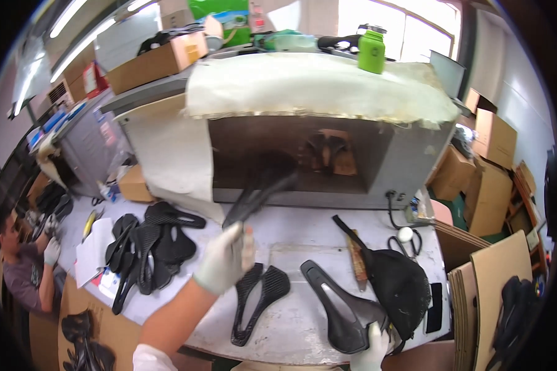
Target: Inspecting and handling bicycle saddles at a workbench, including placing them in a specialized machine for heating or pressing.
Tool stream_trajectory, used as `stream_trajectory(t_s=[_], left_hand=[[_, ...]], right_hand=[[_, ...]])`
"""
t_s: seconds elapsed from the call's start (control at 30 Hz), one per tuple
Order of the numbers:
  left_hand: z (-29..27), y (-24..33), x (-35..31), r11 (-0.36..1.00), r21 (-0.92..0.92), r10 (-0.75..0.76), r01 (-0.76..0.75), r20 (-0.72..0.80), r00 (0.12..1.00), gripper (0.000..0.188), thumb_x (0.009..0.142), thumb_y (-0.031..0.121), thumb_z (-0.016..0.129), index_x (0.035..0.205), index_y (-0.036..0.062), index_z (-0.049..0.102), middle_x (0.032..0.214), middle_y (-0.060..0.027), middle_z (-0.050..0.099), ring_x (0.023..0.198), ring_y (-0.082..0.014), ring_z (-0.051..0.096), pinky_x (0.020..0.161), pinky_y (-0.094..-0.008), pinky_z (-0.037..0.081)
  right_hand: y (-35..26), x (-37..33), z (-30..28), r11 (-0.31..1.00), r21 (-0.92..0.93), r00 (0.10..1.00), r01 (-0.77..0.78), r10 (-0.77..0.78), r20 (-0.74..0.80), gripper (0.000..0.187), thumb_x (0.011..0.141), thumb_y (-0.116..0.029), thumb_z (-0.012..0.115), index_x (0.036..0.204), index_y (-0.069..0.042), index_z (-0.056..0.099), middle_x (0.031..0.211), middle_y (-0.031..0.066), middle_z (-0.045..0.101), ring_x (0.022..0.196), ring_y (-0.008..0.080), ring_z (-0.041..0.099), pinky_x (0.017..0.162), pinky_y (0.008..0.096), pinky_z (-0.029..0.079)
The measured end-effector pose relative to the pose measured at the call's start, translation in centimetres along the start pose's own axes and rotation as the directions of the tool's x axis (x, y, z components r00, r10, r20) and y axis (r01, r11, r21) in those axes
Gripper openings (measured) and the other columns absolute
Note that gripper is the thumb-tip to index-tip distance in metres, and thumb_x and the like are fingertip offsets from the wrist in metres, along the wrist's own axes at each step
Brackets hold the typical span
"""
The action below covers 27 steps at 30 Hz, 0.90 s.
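Observation:
My left hand (pixel 227 260), in a pale glove, is closed around the narrow end of a black bicycle saddle (pixel 260 188). That saddle is smeared by motion and tilts up before the opening of a grey metal box (pixel 408 154). At the table's near edge, my gloved right hand (pixel 372 349) grips the wide end of another black bicycle saddle (pixel 343 334), which has a long slot. Between my hands lies a ribbed black saddle part (pixel 273 290) with a long cutout. Inside the box, a dark object (pixel 325 151) stands at the back, too dim to name.
Several black saddle parts (pixel 145 247) are heaped at left. Right of my right saddle lie a black cloth bag (pixel 402 290), a brown-handled tool (pixel 356 260), scissors (pixel 408 241) and a phone (pixel 434 308). A green bottle (pixel 371 52) tops the box. Another person (pixel 28 266) works far left.

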<state>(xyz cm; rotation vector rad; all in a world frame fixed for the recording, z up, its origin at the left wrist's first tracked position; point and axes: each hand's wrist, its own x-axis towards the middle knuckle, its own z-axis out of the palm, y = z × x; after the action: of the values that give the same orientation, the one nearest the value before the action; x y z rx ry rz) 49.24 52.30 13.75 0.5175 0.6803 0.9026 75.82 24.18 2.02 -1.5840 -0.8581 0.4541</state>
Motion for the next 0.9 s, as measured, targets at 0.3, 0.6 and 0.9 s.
stream_trajectory(t_s=[0.3, 0.6, 0.9], left_hand=[[-1.9, 4.1, 17.5, 0.993, -0.044, -0.103, 0.110, 0.145, 0.984, 0.031, 0.109, 0.037, 0.057, 0.112, 0.0075, 0.065, 0.085, 0.0004, 0.063, 0.064, -0.0079, 0.051, 0.053, -0.0217, 0.038], [-4.5, 3.2, 3.3, 0.804, 0.595, -0.092, -0.016, 0.151, 0.984, 0.042, 0.107, 0.043, 0.057, 0.110, 0.0015, 0.067, 0.087, 0.0004, 0.065, 0.070, -0.0102, 0.061, 0.057, -0.0241, 0.046], [-0.4, 2.7, 17.2, -0.726, 0.635, 0.397, -0.264, 0.700, 0.593, 0.015, 0.097, 0.015, 0.061, 0.100, 0.0038, 0.070, 0.093, -0.0148, 0.068, 0.091, -0.0364, 0.065, 0.083, -0.0465, 0.055]], right_hand=[[-2.7, -4.1, -0.7, 0.641, 0.593, 0.851, -0.487, 0.502, 0.156, 0.057, 0.104, -0.010, 0.062, 0.157, -0.003, 0.042, 0.145, 0.0121, 0.057, 0.128, 0.0252, 0.058, 0.111, 0.0384, 0.046], [-2.9, -3.9, -3.3, 0.376, 0.191, 0.399, -0.907, 0.616, 0.679, 0.058, 0.096, -0.007, 0.068, 0.150, 0.002, 0.049, 0.138, 0.0138, 0.065, 0.123, 0.0253, 0.063, 0.105, 0.0390, 0.052], [-4.0, -5.8, -3.1, 0.531, 0.248, 0.565, -0.810, 0.596, 0.570, 0.047, 0.097, -0.016, 0.070, 0.139, 0.003, 0.060, 0.116, 0.0110, 0.074, 0.087, 0.0188, 0.073, 0.070, 0.0325, 0.060]])
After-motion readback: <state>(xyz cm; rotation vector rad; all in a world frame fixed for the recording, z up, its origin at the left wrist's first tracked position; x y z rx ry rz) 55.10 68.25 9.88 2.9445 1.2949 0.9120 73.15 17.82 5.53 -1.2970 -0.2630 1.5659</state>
